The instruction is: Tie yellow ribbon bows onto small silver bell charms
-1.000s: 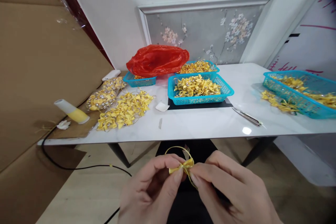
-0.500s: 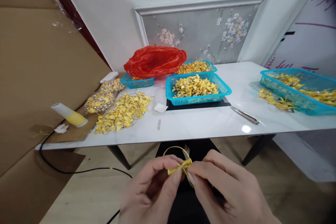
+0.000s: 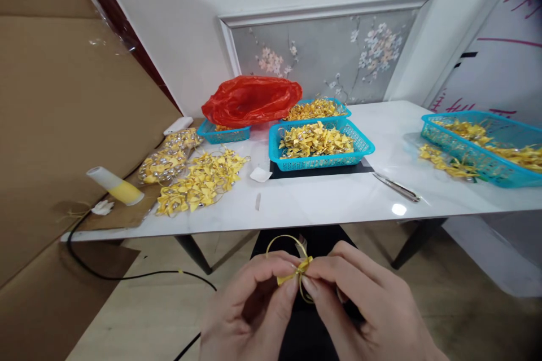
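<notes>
Between my two hands, in front of the table edge, is a small yellow ribbon bow [image 3: 298, 269] with a thin cord loop arching above it and a narrow loop hanging below. My left hand [image 3: 256, 304] pinches the bow's left side between thumb and forefinger. From the other side, my right hand [image 3: 359, 299] pinches its right side near the knot, thumb below and forefinger above. The fingertips of both hands almost meet and hide part of the bow.
On the white table [image 3: 326, 197] stands a blue basket [image 3: 322, 162] of yellow bows, with a red plastic bag [image 3: 252, 102] behind. Yellow bows [image 3: 203, 180] are heaped at left beside a thread cone [image 3: 116, 186]. Tweezers [image 3: 396, 186] lie near another blue basket [image 3: 466, 152].
Both hands have drawn slightly closer together around the bow, the left one shifting a little right. The bow now looks more tilted, and the lower loop shows more roundly.
</notes>
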